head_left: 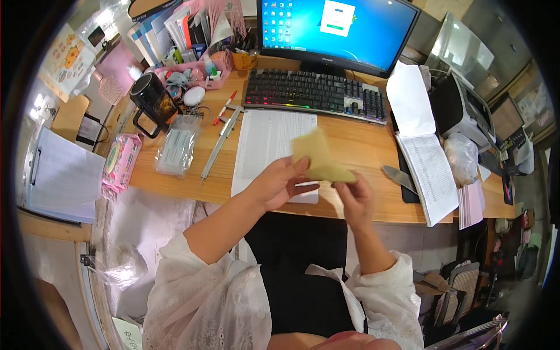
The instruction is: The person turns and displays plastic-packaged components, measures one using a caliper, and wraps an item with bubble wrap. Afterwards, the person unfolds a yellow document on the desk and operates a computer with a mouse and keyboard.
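Between my two hands is a folded piece of yellow paper (321, 156), raised over the front edge of the desk. My left hand (281, 182) pinches its left side with the thumb on top and the other fingers below. At its lower right corner my right hand (355, 198) grips it between thumb and fingertips. Beneath and behind it lies a white printed sheet (262, 140) with a table of rows. A grey metal caliper (223, 140) rests to the left of that sheet, with a red and white pen (225, 107) beside it.
A keyboard (315, 92) and monitor (338, 35) stand at the back. At left are a black mug (153, 99), a clear bag of packets (178, 146) and pink wipes (122, 163). On the right lie a knife-like blade (399, 177), an open pad of forms (429, 169) and a printer (464, 111).
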`<control>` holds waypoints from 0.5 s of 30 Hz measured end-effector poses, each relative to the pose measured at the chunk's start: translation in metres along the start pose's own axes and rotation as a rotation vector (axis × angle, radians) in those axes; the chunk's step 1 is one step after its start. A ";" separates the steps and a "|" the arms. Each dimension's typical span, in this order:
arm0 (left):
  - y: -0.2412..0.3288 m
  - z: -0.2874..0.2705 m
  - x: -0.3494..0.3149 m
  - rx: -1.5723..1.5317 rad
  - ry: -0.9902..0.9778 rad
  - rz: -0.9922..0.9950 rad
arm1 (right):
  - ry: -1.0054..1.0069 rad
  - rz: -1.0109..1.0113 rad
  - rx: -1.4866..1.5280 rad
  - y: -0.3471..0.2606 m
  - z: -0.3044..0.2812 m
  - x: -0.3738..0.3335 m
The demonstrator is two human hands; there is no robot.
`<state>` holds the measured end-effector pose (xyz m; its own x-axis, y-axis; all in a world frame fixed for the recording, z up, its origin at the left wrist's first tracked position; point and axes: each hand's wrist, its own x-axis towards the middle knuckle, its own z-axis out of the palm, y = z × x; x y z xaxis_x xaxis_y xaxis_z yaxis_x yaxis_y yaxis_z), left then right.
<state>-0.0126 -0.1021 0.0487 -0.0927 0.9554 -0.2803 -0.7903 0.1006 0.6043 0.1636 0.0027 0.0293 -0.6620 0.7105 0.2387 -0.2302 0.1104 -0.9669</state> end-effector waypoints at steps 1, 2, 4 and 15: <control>-0.002 -0.002 0.004 0.061 -0.009 0.082 | -0.051 -0.009 0.018 0.000 0.002 -0.008; -0.003 -0.003 0.007 0.123 -0.020 0.164 | -0.158 -0.103 -0.014 0.000 -0.001 -0.012; -0.003 0.004 0.007 0.255 0.019 0.238 | -0.171 -0.004 0.089 -0.004 -0.006 -0.017; 0.037 -0.019 -0.005 0.636 0.327 0.431 | 0.869 0.081 -1.556 -0.023 -0.278 -0.046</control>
<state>-0.0526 -0.1084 0.0580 -0.5577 0.8269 -0.0714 -0.1620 -0.0241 0.9865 0.3979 0.1606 0.0153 0.0119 0.8167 0.5769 0.9414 0.1853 -0.2817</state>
